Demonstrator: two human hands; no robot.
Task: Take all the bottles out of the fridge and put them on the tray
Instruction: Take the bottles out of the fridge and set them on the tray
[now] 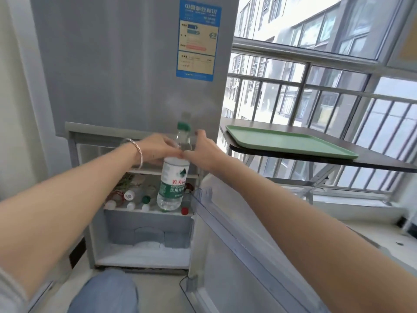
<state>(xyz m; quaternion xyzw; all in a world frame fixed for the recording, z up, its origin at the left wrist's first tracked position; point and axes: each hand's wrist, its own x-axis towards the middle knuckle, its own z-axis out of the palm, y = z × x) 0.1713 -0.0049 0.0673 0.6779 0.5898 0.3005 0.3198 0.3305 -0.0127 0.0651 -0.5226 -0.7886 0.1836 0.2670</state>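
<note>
A large clear water bottle (172, 184) with a green cap and a green-and-white label hangs upright in front of the open lower fridge compartment (144, 231). My left hand (156, 149) and my right hand (202, 150) both grip its upper part from either side. Behind it, on the fridge shelf, lie several smaller bottles (133, 199) with white, green and red caps. The green tray (288, 141) rests on a dark table to the right, with nothing on it.
The fridge's lower door (237, 256) stands open toward me on the right, with a clear door shelf. The upper door carries a blue energy label (197, 37). A dark folding table (383, 163) stands by a barred window. My knee (106, 292) is at the bottom.
</note>
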